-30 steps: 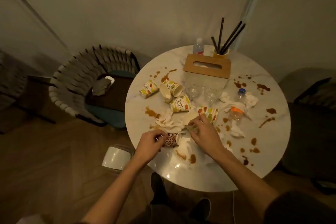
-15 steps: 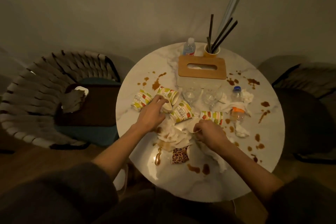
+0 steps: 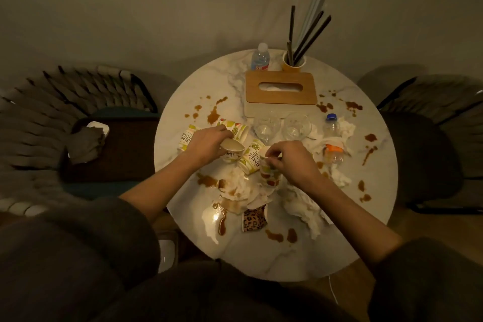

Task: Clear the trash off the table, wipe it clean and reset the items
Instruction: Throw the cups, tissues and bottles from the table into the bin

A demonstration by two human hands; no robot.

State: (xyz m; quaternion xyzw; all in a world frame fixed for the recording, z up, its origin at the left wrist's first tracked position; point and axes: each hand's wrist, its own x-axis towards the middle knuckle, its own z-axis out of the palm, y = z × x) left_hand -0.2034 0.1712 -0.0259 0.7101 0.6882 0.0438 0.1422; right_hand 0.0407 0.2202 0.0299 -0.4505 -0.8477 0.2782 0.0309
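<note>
Gripping: left hand curled round Hello Summer paper cup | right hand pinching rim of fruit-print paper cup | both over stained marble desk

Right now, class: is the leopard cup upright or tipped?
Tipped: the leopard cup lies on its side on the table, patterned wall up.

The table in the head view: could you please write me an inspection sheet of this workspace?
Surface: round marble table, brown spills across it.
Job's things: tipped paper cups, leopard cup, crumpled tissues, lying plastic bottle.
Clutter: two glasses, tissue box, upright water bottle, straw holder.
Hands: left hand grips a summer cup; right hand pinches a fruit-print cup.
Cables: thin white cord below the near edge.
Surroundings: woven chair left, dark chair right.
</note>
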